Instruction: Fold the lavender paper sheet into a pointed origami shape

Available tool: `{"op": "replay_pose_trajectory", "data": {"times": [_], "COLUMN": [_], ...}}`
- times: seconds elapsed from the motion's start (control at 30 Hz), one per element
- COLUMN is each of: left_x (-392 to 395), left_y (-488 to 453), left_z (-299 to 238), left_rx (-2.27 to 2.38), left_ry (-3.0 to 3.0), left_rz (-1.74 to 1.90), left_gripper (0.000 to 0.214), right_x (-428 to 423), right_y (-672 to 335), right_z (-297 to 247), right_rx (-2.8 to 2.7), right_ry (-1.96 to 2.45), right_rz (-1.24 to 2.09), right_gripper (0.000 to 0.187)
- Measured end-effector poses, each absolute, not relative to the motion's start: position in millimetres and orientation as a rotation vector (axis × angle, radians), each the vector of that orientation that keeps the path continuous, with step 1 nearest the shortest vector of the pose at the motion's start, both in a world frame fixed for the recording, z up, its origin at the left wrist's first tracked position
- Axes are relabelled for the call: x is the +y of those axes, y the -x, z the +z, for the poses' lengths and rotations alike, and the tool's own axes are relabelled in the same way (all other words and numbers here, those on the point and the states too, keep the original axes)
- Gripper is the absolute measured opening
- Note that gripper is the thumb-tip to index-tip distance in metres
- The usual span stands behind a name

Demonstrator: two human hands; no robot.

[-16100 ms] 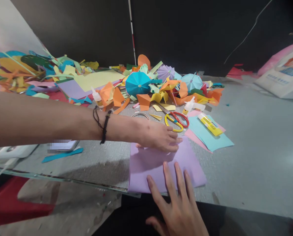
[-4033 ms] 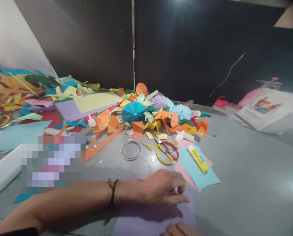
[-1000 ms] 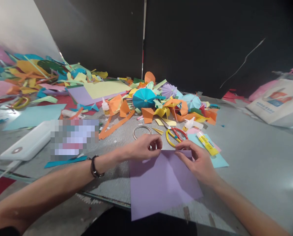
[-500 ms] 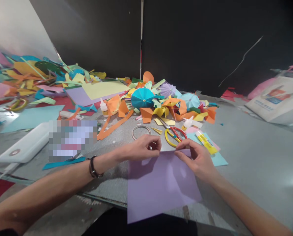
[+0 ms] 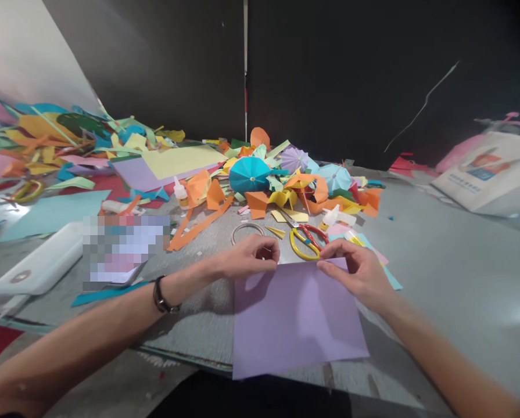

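Note:
A sheet of purple paper hangs over the near edge of the grey table, its top edge between my hands. My left hand pinches that edge toward its left end, fingers curled. Farther right, my right hand grips the same edge between thumb and fingers. Just beyond the paper lie scissors with red and yellow handles. A silvery ring rests behind my left hand, with a small yellow paper cone beside it. My right hand partly covers a yellow glue stick.
Folded paper pieces surround a blue pleated paper disc at the back. Glue bottles stand or lie among them. At left are a white power bank and a pixelated phone. A white bag sits far right.
The purple sheet has shifted slightly right and up, with my right hand moving right along with it. The glue stick is now more covered by that hand. The whole view has turned slightly.

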State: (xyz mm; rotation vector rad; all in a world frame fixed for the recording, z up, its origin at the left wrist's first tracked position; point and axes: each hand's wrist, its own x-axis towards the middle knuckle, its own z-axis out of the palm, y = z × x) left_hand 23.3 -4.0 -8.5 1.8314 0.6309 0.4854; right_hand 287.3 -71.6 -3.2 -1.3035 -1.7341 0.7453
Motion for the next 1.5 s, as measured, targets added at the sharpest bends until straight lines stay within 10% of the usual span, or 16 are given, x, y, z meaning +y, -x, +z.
{"op": "replay_pose_trajectory", "data": {"times": [1.17, 1.5], "left_x": [43.4, -6.7], "left_y": [18.9, -22.0], "left_z": [5.3, -17.9], "left_rx": [0.741, 0.610], "left_ry": [-1.942, -2.369], "left_rz": [0.440, 0.552], "left_gripper": [0.026, 0.014], "right_x": [-54.3, -63.9], "right_y": [-318.8, -292.7], "right_z": [4.1, -17.2], "right_rx": [-1.479, -1.925], "right_ry": [1.308, 1.230], "right_rz": [0.917, 0.338], "right_gripper": [0.033, 0.008]}}
